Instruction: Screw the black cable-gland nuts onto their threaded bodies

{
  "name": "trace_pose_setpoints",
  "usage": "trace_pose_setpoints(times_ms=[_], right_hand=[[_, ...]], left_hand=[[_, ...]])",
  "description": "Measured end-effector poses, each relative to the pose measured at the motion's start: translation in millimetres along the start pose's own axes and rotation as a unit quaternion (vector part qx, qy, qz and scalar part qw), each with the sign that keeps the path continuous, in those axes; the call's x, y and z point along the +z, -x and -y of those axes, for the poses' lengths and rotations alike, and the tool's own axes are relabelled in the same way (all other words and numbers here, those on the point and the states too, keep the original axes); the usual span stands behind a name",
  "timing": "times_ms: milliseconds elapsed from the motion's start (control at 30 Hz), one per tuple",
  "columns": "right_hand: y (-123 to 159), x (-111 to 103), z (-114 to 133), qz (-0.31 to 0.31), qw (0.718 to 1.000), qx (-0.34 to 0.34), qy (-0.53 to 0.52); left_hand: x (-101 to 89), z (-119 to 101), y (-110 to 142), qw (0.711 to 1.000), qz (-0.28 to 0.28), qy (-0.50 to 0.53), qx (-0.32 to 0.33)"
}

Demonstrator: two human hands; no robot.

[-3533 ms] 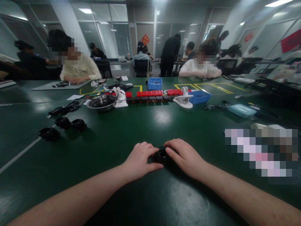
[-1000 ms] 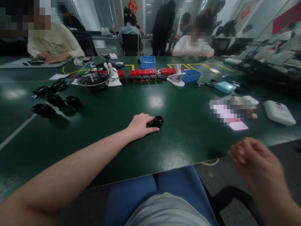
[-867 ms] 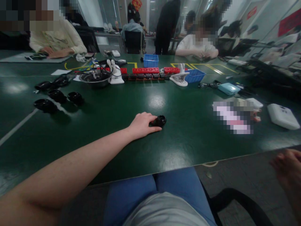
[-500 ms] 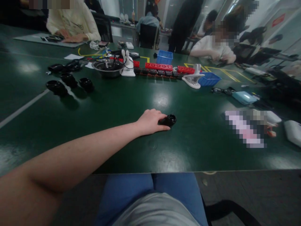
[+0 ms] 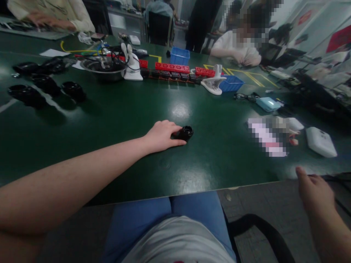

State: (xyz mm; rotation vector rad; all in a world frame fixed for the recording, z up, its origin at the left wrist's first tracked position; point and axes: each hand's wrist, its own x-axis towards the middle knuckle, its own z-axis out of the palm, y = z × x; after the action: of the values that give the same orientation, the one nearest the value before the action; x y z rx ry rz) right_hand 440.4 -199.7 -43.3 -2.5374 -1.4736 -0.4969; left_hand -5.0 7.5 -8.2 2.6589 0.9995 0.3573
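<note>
Nearest, the wearer's blue trousers (image 5: 137,219) are showing below the near edge of the table (image 5: 142,171), approx. mid-edge. R hand (image 5: 316,191) is hanging at the near edge, toward its R end, thumb pointing up; fingers are mostly hidden, so can't tell if it's holding anything. L hand (image 5: 161,137) is lying on the table, inward from mid near edge, gripping a black part (image 5: 187,134) btwn thumb & fingers, the part's round open end facing up. A white box (image 5: 320,141) is lying nr the near edge, R; farther in, a light-blue case (image 5: 268,104) is lying just beside glasses (image 5: 241,96). Toward the table's L side, three black pieces (image 5: 73,91) are standing clustered, well apart from L hand. Beyond, a metal bowl (image 5: 109,76) w/ cables is sitting nr a white clip stand (image 5: 133,71); red blocks (image 5: 172,68) are forming a row roughly along the far edge. A blue bin (image 5: 180,56) is sitting nr the far edge; co-workers are sitting behind it.
</note>
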Motion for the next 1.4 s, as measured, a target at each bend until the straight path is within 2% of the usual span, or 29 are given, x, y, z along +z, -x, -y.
trace_pose_setpoints(times_ms=[33, 100, 133, 200, 267, 333, 400, 467, 533, 600, 667, 733, 867, 933, 1133, 1233, 1400], right_hand=[[-2.8, -9.6, 8.3, -0.008, 0.999, 0.033, 0.02], [-5.2, -32.1, 32.6, -0.086, 0.99, 0.074, 0.081], [-6.2, -44.1, 49.1, -0.088, 0.993, 0.052, 0.059], [-10.0, -66.9, 91.1, -0.042, 0.997, -0.049, -0.03], [-15.6, -84.6, 142.5, -0.03, 0.983, -0.156, -0.097], [-22.8, -92.8, 196.6, -0.02, 0.947, -0.255, -0.196], [-32.0, -88.8, 245.5, 0.031, 0.905, -0.316, -0.284], [-43.3, -74.0, 283.1, 0.024, 0.857, -0.364, -0.364], [-54.7, -54.0, 306.8, 0.008, 0.792, -0.41, -0.453], [-62.2, -37.0, 317.4, -0.003, 0.754, -0.367, -0.545], [-63.9, -29.0, 318.7, 0.026, 0.739, -0.37, -0.562], [-60.8, -30.7, 315.5, 0.049, 0.738, -0.415, -0.529], [-51.4, -45.3, 310.6, 0.032, 0.756, -0.468, -0.457], [-48.9, -49.7, 311.1, 0.039, 0.761, -0.482, -0.432], [-48.5, -51.3, 312.0, 0.035, 0.739, -0.518, -0.428], [-48.0, -52.6, 311.3, 0.024, 0.737, -0.528, -0.42], [-48.0, -53.3, 310.8, 0.045, 0.74, -0.535, -0.405]], left_hand=[[0.0, 0.1, -0.2, 1.0, 0.002, 0.0, 0.0], [0.1, 0.3, -0.6, 1.0, 0.005, 0.002, 0.002], [0.3, 0.4, -0.6, 1.0, 0.005, 0.004, 0.004], [0.7, 0.5, -0.5, 1.0, 0.002, 0.006, 0.003], [0.9, 0.4, -0.1, 1.0, 0.002, 0.006, -0.002], [0.7, -0.1, 0.4, 1.0, 0.004, 0.005, -0.004], [0.4, -0.7, 0.8, 1.0, 0.005, 0.003, -0.003], [-0.2, -1.4, 0.9, 1.0, 0.005, 0.004, -0.002], [-1.0, -2.0, 0.9, 1.0, 0.006, 0.008, -0.004], [-2.2, -2.6, 0.8, 1.0, 0.01, 0.016, -0.007], [-3.4, -3.2, 0.5, 0.999, 0.013, 0.027, -0.01], [-4.2, -3.7, 0.0, 0.999, 0.016, 0.038, -0.014], [-3.9, -4.1, -1.5, 0.998, 0.019, 0.051, -0.02], [-3.5, -4.1, -2.1, 0.998, 0.018, 0.057, -0.021], [-2.3, -3.6, -2.2, 0.998, 0.012, 0.056, -0.015], [-2.4, -3.7, -1.9, 0.999, 0.012, 0.049, -0.015], [-2.5, -4.2, -1.7, 0.999, 0.012, 0.044, -0.019]])
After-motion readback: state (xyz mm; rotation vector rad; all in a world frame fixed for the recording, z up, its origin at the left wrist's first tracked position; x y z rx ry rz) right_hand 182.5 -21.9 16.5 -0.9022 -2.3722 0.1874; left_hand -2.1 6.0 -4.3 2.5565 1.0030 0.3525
